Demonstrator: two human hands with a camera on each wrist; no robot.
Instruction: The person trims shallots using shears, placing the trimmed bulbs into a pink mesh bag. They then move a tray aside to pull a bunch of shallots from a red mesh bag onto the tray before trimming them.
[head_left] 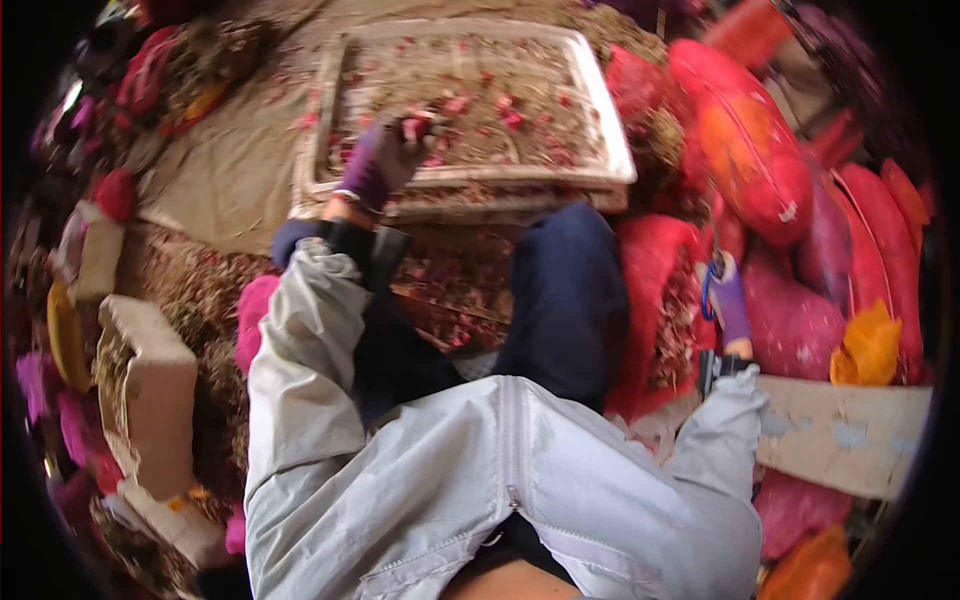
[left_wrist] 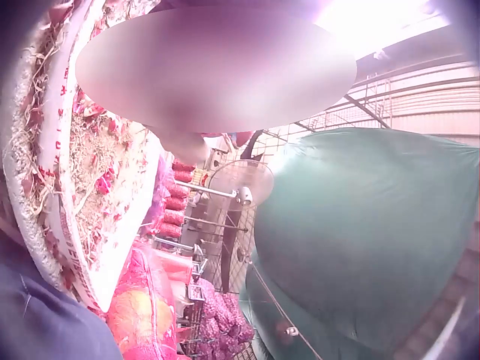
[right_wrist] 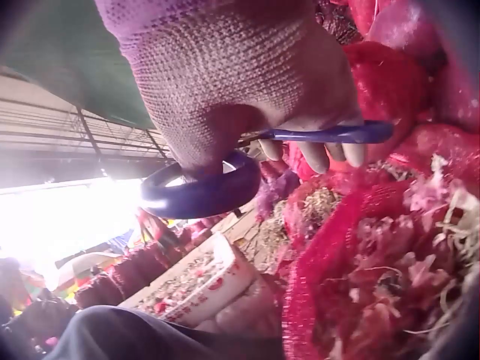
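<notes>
My left hand (head_left: 385,165), in a purple glove with darker fingers, reaches over the near side of a white foam tray (head_left: 605,130). A small reddish piece shows at its fingertips; blur hides the grip, and I cannot tell whether the fingers hold it. Dry roots and red skin flakes litter the tray. In the left wrist view a blurred oval covers the hand's area. My right hand (right_wrist: 232,82), gloved in purple and white, holds blue-handled scissors (right_wrist: 202,191), thumb through one loop. It is beside an open red mesh bag (right_wrist: 319,277) full of reddish skins.
Filled red mesh sacks (head_left: 740,140) crowd the right side. A pale board (head_left: 850,430) lies near the right forearm. On the left stands a foam box (head_left: 160,400) amid loose dry scraps. Both knees (head_left: 570,270) are close to the tray's near edge.
</notes>
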